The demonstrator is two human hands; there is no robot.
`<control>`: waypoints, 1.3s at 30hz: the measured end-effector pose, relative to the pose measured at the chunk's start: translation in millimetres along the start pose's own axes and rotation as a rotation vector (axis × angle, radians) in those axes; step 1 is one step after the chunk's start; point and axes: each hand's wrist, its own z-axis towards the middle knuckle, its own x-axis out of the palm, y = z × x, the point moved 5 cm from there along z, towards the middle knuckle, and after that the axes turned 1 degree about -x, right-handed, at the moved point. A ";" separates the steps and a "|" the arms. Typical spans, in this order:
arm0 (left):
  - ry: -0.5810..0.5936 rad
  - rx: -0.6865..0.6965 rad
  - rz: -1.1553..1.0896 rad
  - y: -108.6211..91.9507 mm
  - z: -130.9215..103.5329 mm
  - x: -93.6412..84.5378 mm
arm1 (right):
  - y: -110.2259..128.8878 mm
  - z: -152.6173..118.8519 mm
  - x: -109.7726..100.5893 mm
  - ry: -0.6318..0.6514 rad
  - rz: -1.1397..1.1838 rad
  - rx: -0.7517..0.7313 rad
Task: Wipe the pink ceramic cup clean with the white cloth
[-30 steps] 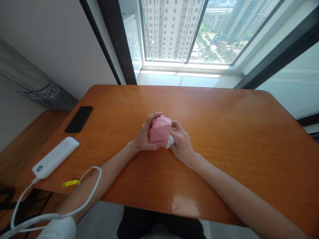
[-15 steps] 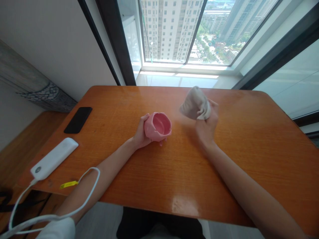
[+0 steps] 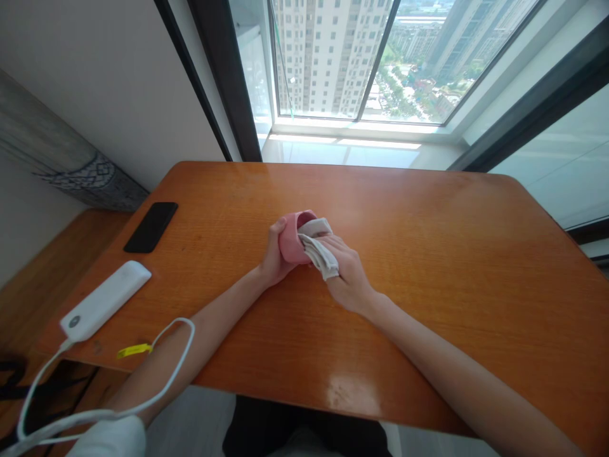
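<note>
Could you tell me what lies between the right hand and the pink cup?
A pale cloth, held by the right hand and partly inside the pink cup, as the head view shows.

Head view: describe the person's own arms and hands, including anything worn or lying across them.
The left hand and right hand are bare, without visible gloves or watch. A white cable loops over the left forearm, near what looks like a white sleeve.

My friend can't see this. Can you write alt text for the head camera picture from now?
A left hand holds a pink cup-like pot tilted sideways, while a right hand pushes a pale cloth into its opening. They are above a shiny orange-brown table, with a black phone-like slab and a white device at the left.
</note>
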 end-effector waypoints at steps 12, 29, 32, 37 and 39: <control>0.170 1.004 1.055 -31.0 -15.1 -3.3 | -30.3 6.4 -14.0 -0.295 1.014 0.928; 0.277 0.051 0.221 -15.9 -0.1 -12.0 | 21.1 6.0 -1.3 0.528 -0.396 -0.275; 0.305 0.009 0.188 -14.1 1.5 -11.4 | 20.3 4.2 2.6 0.534 -0.533 -0.312; 0.254 0.063 0.251 -14.9 0.9 -14.7 | 13.9 1.8 2.3 0.442 -0.153 -0.010; 0.248 0.134 0.346 -15.9 -0.8 -14.7 | 4.6 0.9 1.4 0.357 0.212 0.262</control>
